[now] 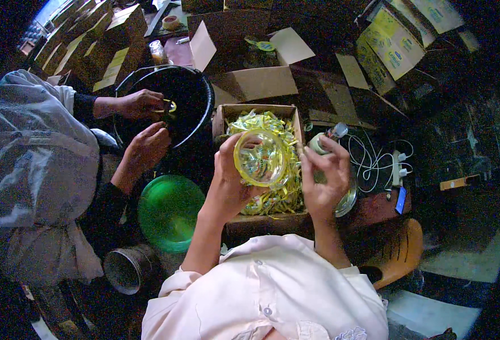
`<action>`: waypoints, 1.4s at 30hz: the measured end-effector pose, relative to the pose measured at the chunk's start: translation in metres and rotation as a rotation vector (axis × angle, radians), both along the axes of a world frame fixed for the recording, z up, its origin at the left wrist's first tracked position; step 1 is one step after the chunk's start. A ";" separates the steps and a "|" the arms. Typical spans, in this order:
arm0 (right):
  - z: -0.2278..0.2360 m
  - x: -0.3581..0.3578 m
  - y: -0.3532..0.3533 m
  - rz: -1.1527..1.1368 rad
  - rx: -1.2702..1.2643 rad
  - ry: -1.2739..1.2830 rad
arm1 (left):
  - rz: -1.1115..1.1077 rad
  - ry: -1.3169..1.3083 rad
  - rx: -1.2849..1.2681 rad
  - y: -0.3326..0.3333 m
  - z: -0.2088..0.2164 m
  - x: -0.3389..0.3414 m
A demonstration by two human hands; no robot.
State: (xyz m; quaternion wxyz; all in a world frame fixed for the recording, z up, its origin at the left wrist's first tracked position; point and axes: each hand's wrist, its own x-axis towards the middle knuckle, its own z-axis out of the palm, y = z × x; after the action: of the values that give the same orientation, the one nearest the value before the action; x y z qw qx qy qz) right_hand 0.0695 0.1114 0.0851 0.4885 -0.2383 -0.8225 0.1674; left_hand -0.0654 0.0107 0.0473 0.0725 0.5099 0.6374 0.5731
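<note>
My left hand (227, 173) is wrapped round the side of a clear round plastic jar (259, 184) with a yellow rim. The jar's round mouth faces up toward me, over a wooden box (220, 122) full of yellow and clear printed strips (287, 195). Just right of the jar, my right hand (326, 175) is raised with its fingers bent and apart, and I see nothing in them. Behind its fingertips stands a pale bottle (318, 143) with a clear top, partly hidden by the hand.
At left a co-worker's hands (142, 136) hold a small yellow-edged thing over a black bucket (204, 122). A green basin (170, 212) and metal pot (128, 272) stand below. Cardboard boxes (255, 82) lie ahead. White cables (369, 161), a power strip (398, 170) and an orange chair (403, 255) are at right.
</note>
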 end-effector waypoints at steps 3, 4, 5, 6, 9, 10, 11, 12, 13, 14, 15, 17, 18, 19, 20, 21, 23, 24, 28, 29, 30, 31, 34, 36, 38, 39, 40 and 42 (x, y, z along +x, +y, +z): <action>-0.019 -0.003 0.019 -0.015 -0.266 0.124 | -0.050 -0.062 0.097 0.002 0.009 0.002; -0.047 0.000 0.037 0.067 -0.256 0.029 | -0.055 -0.060 0.097 0.004 0.012 0.003; -0.066 0.001 0.049 0.154 -0.245 -0.069 | -0.045 -0.048 0.092 0.006 0.013 0.002; -0.074 0.001 0.046 0.157 -0.246 -0.066 | -0.032 -0.034 0.085 0.006 0.015 0.001; -0.077 0.000 0.039 0.223 -0.120 -0.584 | -0.007 -0.032 0.077 0.005 0.011 0.000; -0.063 0.000 0.034 0.173 -0.206 -0.429 | -0.005 -0.035 0.070 0.005 0.011 -0.001; -0.050 0.000 0.030 0.120 -0.289 -0.274 | 0.014 0.027 0.031 0.005 0.011 -0.003; -0.037 0.000 0.028 0.078 -0.206 -0.170 | 0.033 0.092 -0.002 0.006 0.013 -0.004; -0.024 0.000 0.023 0.084 -0.208 -0.172 | 0.038 0.091 -0.005 0.006 0.010 -0.004; -0.011 0.000 0.016 0.095 -0.167 -0.084 | 0.063 0.030 0.012 0.007 0.005 -0.004; -0.001 0.003 0.012 0.097 -0.124 -0.002 | 0.079 -0.037 0.031 0.010 0.000 -0.004; 0.013 0.010 0.003 0.147 -0.100 -0.018 | 0.059 -0.016 0.078 0.011 0.006 -0.005; 0.016 0.014 0.001 0.167 -0.082 -0.092 | 0.029 0.001 0.121 0.012 0.009 -0.006; 0.019 0.016 -0.001 0.188 -0.064 -0.166 | 0.027 -0.001 0.121 0.013 0.012 -0.006; 0.020 0.017 -0.001 0.211 -0.015 -0.205 | 0.070 0.014 0.076 0.013 0.016 -0.005; 0.021 0.017 -0.002 0.214 -0.016 -0.205 | 0.115 0.030 0.030 0.012 0.018 -0.005; 0.024 0.017 -0.006 0.248 0.069 -0.255 | 0.086 -0.058 0.146 0.013 0.009 -0.004; 0.023 0.018 -0.007 0.248 0.071 -0.255 | 0.123 0.012 0.063 0.011 0.012 -0.002; 0.027 0.020 -0.011 0.251 0.141 -0.250 | 0.145 0.132 0.123 0.006 0.017 -0.002; 0.029 0.019 -0.011 0.251 0.212 -0.275 | 0.147 0.131 0.122 0.004 0.017 -0.001; 0.028 0.019 -0.011 0.248 0.213 -0.277 | 0.168 0.178 0.104 0.001 0.016 0.000; 0.027 0.018 -0.010 0.253 0.247 -0.299 | 0.188 0.225 0.086 0.000 0.015 0.001; 0.029 0.017 -0.011 0.266 0.291 -0.302 | 0.144 0.192 0.134 -0.001 0.013 0.002; 0.030 0.017 -0.011 0.270 0.299 -0.286 | 0.096 0.122 0.144 -0.007 0.017 0.005; 0.030 0.019 -0.008 0.281 0.307 -0.252 | 0.056 0.047 0.111 -0.012 0.031 0.008; 0.031 0.019 -0.008 0.283 0.307 -0.251 | 0.058 0.047 0.110 -0.014 0.030 0.007; 0.033 0.018 -0.009 0.303 0.311 -0.242 | 0.029 0.020 0.119 -0.015 0.028 0.006; 0.034 0.018 -0.010 0.324 0.315 -0.236 | 0.000 -0.010 0.126 -0.016 0.027 0.005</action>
State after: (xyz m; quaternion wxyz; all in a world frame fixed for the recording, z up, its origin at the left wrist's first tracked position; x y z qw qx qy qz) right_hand 0.0878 0.1013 0.1195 0.3869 -0.0423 -0.9173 0.0843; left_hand -0.0606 -0.0049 0.0738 0.0435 0.5105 0.5995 0.6149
